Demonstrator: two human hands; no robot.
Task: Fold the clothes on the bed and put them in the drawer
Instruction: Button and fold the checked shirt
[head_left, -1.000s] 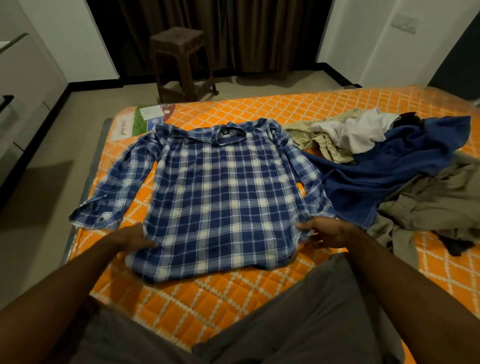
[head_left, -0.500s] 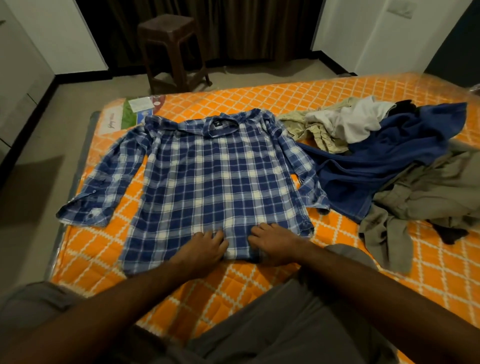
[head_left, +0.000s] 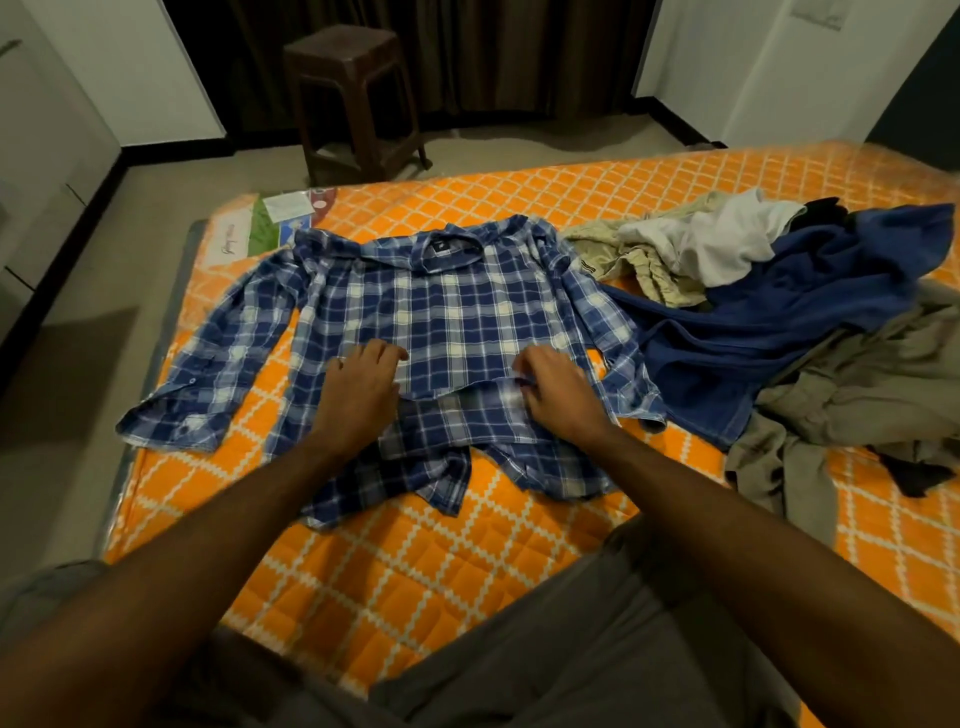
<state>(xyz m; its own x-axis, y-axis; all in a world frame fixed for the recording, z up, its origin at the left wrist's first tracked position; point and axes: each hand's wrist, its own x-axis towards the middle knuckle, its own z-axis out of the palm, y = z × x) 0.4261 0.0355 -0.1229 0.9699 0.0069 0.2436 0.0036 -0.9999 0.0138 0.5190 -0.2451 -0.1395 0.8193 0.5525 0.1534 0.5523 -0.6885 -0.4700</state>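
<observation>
- The shirt (head_left: 441, 317) lies on its front across the middle of the frame on the bed (head_left: 519, 192), collar toward the top, both sleeves spread to the sides.
- Left hand (head_left: 358, 384) sits centre-left on the shirt's body, fingers curled down onto the cloth; whether it pinches the hem or only presses, I cannot tell.
- Right hand (head_left: 556, 389) sits centre-right, fingers curled and seemingly pinching a raised edge of the plaid.
- The lower part of the shirt looks bunched and rumpled below the hands, toward the bottom of the frame, so this fold is half made at best.
- To do it well, I'd say: draw the hem up evenly with both hands, keep the edge straight, then smooth out the rumples below before creasing.
- The sleeves probably want folding in first, or the bundle will come out lumpy.
- The pile (head_left: 779, 322) of unfolded clothes waits at the right; no drawer is in sight.
</observation>
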